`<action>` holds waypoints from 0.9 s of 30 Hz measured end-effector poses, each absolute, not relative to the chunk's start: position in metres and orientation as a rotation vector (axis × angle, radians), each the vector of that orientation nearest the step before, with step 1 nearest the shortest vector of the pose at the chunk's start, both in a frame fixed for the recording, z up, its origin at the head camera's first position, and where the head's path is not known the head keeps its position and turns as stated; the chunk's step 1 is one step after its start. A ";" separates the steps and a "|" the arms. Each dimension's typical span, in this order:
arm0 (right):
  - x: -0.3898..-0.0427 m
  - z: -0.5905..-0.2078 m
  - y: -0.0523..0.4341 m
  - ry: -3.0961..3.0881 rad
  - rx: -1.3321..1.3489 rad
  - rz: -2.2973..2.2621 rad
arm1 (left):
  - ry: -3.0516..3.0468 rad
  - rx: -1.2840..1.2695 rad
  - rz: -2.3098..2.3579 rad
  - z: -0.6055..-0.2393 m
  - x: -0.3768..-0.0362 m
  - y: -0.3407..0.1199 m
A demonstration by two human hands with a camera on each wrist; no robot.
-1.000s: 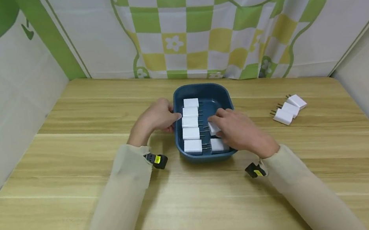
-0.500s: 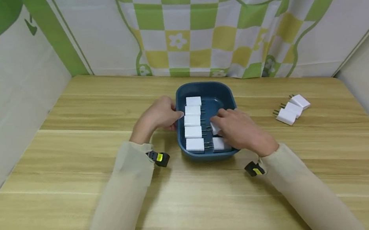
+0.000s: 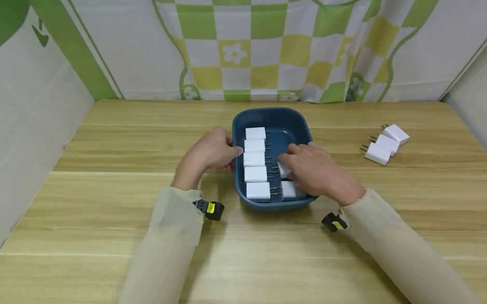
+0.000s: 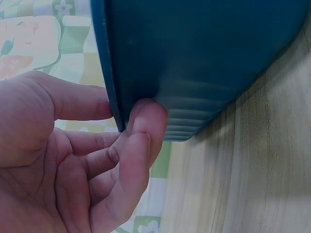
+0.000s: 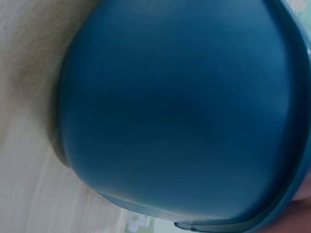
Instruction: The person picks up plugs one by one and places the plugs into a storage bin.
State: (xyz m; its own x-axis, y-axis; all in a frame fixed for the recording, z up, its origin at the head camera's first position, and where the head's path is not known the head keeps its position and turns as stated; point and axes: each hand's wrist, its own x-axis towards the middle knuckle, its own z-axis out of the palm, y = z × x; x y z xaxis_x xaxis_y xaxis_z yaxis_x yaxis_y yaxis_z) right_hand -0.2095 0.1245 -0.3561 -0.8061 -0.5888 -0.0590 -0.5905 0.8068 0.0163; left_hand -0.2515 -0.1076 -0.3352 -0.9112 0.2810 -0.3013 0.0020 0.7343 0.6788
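Observation:
A dark blue rectangular basin (image 3: 272,209) stands on the wooden table. My left hand (image 3: 210,151) pinches its left rim, thumb over the edge; in the left wrist view, curled fingers (image 4: 141,145) press the outer wall (image 4: 194,53). Inside, several white plug-in chargers (image 3: 255,174) form a column along the left side, prongs to the right. Reaching over the right rim, my right hand (image 3: 317,170) holds another white charger (image 3: 283,169), mostly hidden under the fingers, its prongs facing left. Nearer me in the basin lies one more charger (image 3: 292,190). The basin wall (image 5: 180,111) fills most of the right wrist view.
Three loose white chargers (image 3: 386,144) lie in a slanted row on the table to the right of the basin. A checked green, yellow and white curtain (image 3: 264,38) hangs along the table's back edge, with pale cloth walls (image 3: 9,134) at the sides.
The head view has shifted slightly, so everything sits a little farther right than a second ago. Both hands keep their places on the basin rim and the charger.

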 end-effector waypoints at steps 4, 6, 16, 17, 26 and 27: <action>-0.212 -0.357 0.124 2.933 -0.936 0.067 | 2.552 0.216 1.000 -0.336 -0.252 -0.108; -0.212 -0.358 0.123 2.931 -0.928 0.075 | 2.554 0.222 1.000 -0.336 -0.252 -0.108; -0.212 -0.358 0.124 2.933 -0.945 0.071 | 2.546 0.245 1.013 -0.336 -0.252 -0.109; -0.212 -0.358 0.125 2.930 -0.947 0.070 | 2.546 0.245 1.014 -0.336 -0.252 -0.109; -0.212 -0.355 0.127 2.898 -0.954 0.027 | 2.550 0.236 1.011 -0.336 -0.251 -0.109; -0.212 -0.355 0.127 2.895 -0.956 0.022 | 2.549 0.233 1.012 -0.336 -0.252 -0.109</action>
State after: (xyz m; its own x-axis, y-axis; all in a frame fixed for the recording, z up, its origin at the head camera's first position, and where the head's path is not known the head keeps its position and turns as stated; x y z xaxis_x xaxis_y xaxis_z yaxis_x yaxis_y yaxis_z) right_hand -0.2116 0.1269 -0.3551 -0.7996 -0.5934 -0.0924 -0.5947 0.8038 -0.0150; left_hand -0.2515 -0.1091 -0.3357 -0.9114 0.2907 -0.2913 0.0117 0.7257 0.6879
